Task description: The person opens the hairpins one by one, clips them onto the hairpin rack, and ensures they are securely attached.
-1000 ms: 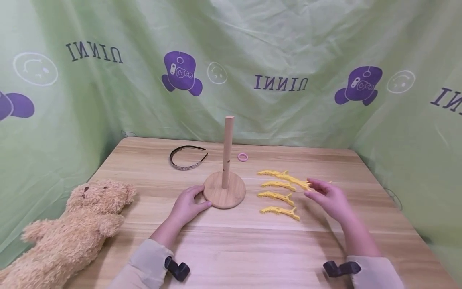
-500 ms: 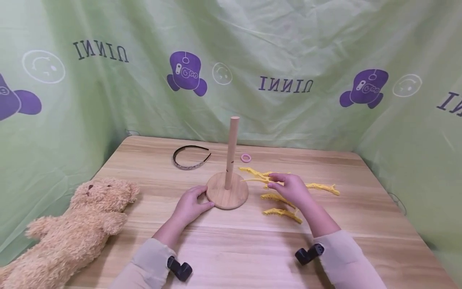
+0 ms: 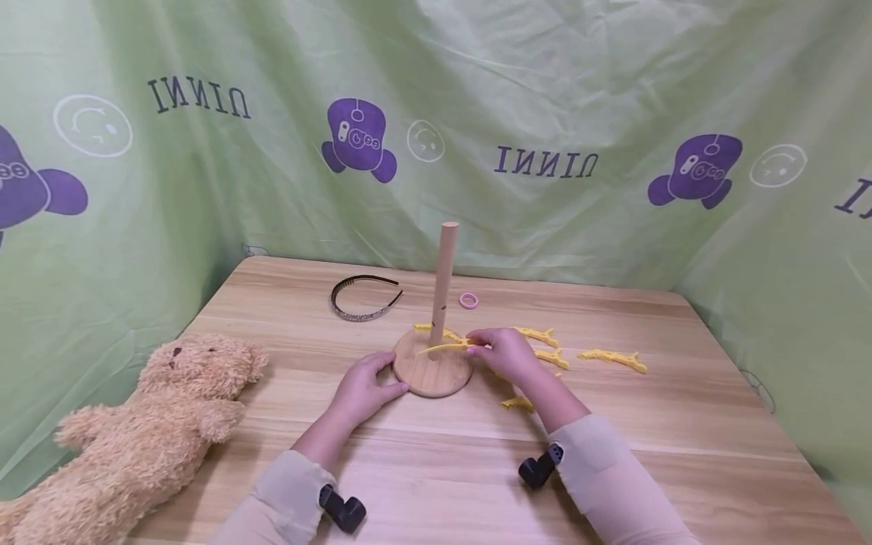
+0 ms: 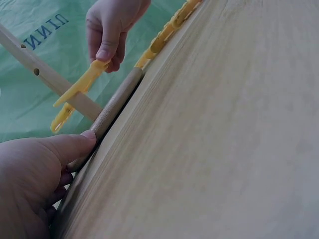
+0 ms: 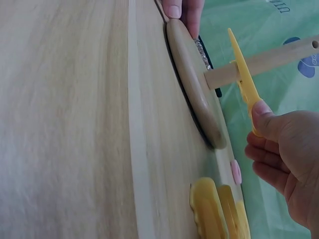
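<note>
A wooden stand, a round base (image 3: 432, 378) with an upright post (image 3: 444, 272), is at the table's middle. My left hand (image 3: 364, 390) grips the base's left rim, its thumb (image 4: 75, 147) pressed on the edge. My right hand (image 3: 507, 352) pinches the tail of a yellow alligator hair clip (image 3: 446, 347) between thumb and fingers. The clip (image 5: 244, 74) is spread, one arm passing in front of the post and the other behind it, low above the base. Several more yellow hair clips (image 3: 534, 333) lie under and beyond my right hand, partly hidden by it.
One yellow hair clip (image 3: 613, 357) lies apart on the right. Behind the stand are a black headband (image 3: 361, 314) and a pink ring-shaped band (image 3: 468, 300). A plush bear (image 3: 163, 424) lies along the left edge. A green printed curtain (image 3: 545, 227) surrounds the wooden table (image 3: 422, 469).
My right hand has moved left from the clips to the post, carrying a clip that spread along the way. One clip now lies apart on the right. My left hand stays on the base.
</note>
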The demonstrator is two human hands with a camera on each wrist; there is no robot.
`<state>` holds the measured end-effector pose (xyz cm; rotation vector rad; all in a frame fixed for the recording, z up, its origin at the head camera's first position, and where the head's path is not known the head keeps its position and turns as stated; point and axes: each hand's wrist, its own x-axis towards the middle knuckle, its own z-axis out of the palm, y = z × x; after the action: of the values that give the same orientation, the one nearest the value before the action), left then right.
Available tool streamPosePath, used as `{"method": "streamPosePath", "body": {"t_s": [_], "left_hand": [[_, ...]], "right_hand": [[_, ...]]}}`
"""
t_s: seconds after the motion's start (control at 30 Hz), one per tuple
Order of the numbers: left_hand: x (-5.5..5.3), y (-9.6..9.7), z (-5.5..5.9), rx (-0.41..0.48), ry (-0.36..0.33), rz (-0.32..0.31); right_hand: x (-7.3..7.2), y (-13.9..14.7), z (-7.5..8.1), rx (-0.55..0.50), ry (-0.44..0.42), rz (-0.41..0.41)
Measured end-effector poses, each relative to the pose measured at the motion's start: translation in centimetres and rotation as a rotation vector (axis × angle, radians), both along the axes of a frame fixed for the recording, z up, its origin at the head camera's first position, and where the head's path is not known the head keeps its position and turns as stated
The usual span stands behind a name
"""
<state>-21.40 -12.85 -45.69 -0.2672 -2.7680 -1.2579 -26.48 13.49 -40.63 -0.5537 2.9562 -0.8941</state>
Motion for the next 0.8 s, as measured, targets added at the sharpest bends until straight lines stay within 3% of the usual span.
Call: {"method": "streamPosePath", "body": {"t_s": [0.17,0.47,0.8], "left_hand": [[-0.02,0.15,0.12,-0.002,-0.001,-0.002],[-0.02,0.12,0.13,-0.007,-0.006,-0.001],[0.03,0.10,0.20,-0.007,0.007,-0.004]], "right_hand": [[0.04,-0.51,0.03,0.016,0.016,0.027],[0.30,-0.55,0.12,0.014,-0.097,0.019],[0.90,-0.17,0.33,-0.023,-0.082,0.071]]}}
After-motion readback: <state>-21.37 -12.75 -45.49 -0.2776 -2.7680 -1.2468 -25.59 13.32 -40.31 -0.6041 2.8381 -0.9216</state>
